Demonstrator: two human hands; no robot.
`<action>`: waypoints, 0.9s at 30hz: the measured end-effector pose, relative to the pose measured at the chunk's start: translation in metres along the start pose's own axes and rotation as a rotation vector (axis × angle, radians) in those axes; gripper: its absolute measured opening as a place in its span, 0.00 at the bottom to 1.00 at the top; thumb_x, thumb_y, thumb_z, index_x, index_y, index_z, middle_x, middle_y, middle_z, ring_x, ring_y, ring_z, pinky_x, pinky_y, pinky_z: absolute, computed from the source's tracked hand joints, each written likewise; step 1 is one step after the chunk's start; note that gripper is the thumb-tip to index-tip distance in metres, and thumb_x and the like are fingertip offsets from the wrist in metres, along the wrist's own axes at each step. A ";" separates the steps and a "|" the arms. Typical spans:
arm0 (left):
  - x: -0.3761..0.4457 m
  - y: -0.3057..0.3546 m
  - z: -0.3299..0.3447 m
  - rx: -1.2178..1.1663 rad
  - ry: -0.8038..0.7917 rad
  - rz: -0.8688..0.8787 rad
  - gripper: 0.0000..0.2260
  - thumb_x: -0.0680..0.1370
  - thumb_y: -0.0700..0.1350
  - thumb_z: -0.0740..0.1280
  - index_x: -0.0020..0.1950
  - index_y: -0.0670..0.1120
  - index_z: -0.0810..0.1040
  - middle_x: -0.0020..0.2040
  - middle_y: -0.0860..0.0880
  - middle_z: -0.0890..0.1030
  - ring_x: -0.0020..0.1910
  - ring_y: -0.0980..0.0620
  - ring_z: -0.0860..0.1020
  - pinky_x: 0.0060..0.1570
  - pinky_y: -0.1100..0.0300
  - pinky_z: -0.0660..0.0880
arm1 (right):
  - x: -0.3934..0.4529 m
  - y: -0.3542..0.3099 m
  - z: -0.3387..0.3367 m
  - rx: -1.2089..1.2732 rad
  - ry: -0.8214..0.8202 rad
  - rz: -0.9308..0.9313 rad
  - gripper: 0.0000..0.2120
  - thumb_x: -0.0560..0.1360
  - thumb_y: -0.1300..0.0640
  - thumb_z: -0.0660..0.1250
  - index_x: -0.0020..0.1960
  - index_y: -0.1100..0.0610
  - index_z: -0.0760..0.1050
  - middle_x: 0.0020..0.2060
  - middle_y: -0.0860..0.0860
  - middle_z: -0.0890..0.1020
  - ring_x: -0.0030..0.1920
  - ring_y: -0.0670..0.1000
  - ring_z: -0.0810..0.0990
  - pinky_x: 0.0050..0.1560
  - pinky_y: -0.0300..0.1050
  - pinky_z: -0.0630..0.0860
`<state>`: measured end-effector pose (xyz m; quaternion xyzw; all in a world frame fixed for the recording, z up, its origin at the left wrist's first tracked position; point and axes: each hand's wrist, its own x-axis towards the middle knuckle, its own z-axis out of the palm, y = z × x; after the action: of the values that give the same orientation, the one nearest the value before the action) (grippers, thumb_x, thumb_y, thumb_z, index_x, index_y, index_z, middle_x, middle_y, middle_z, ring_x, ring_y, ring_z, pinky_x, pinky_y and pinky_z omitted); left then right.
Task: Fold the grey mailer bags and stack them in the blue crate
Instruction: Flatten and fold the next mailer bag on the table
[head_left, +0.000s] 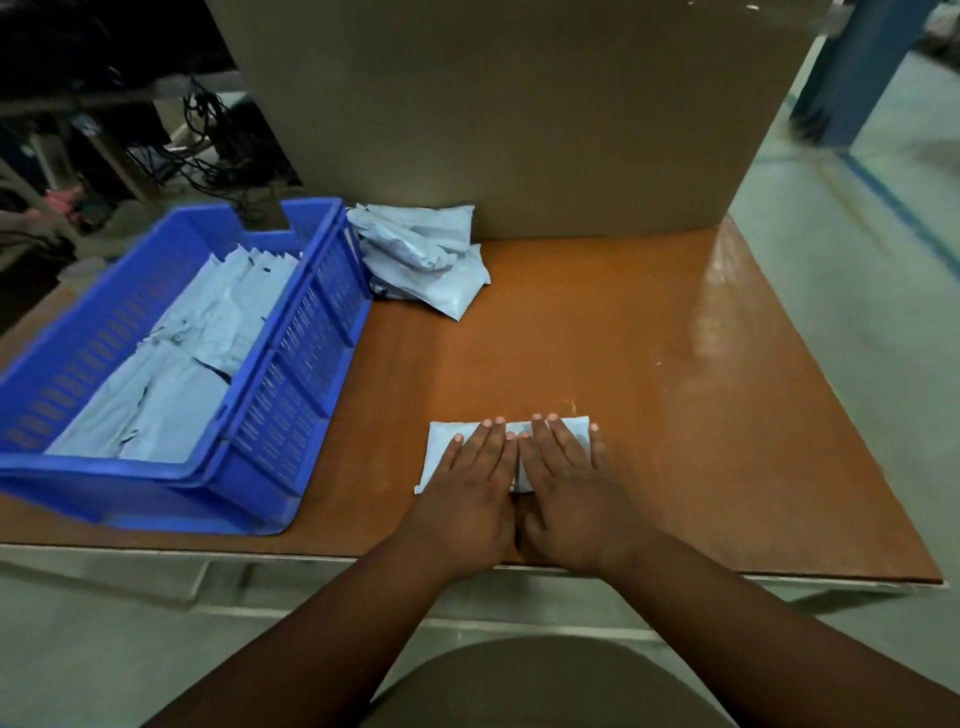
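a blue crate (291, 395) of slotted plastic sits at the left of the smooth brown tabletop (649, 364), holding flattened grey mailer bags (171, 384) in overlapping layers. behind it a crumpled pile of bags (421, 254) lies against a big cardboard box (519, 104). near the front edge, the left hand (467, 493) and right hand (571, 493), each grip open with fingers straight, press flat on a folded bag (441, 447). no writing can be read.
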<state>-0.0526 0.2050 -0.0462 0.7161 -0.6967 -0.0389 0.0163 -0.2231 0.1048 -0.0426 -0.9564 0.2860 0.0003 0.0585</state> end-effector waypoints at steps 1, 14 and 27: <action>-0.001 -0.001 0.000 -0.015 0.004 -0.011 0.38 0.78 0.56 0.51 0.87 0.43 0.51 0.87 0.43 0.49 0.86 0.46 0.45 0.83 0.42 0.49 | 0.003 -0.006 0.000 -0.005 0.010 -0.026 0.41 0.80 0.37 0.51 0.86 0.58 0.49 0.86 0.58 0.49 0.86 0.57 0.43 0.82 0.69 0.42; -0.027 -0.042 0.020 -0.069 0.068 -0.139 0.42 0.82 0.70 0.53 0.87 0.50 0.42 0.87 0.52 0.43 0.86 0.52 0.43 0.83 0.50 0.50 | -0.002 0.017 0.018 0.043 -0.015 0.098 0.43 0.80 0.27 0.46 0.87 0.48 0.41 0.86 0.50 0.45 0.86 0.54 0.43 0.83 0.64 0.45; -0.028 -0.063 -0.012 -0.050 0.237 -0.128 0.32 0.87 0.59 0.48 0.87 0.46 0.47 0.87 0.49 0.42 0.86 0.52 0.42 0.84 0.49 0.48 | -0.001 0.042 -0.010 -0.002 0.078 0.191 0.42 0.82 0.29 0.47 0.86 0.50 0.38 0.85 0.53 0.36 0.84 0.54 0.35 0.83 0.60 0.39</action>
<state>0.0105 0.2341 -0.0387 0.7581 -0.6415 0.0274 0.1138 -0.2469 0.0691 -0.0370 -0.9241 0.3781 -0.0310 0.0462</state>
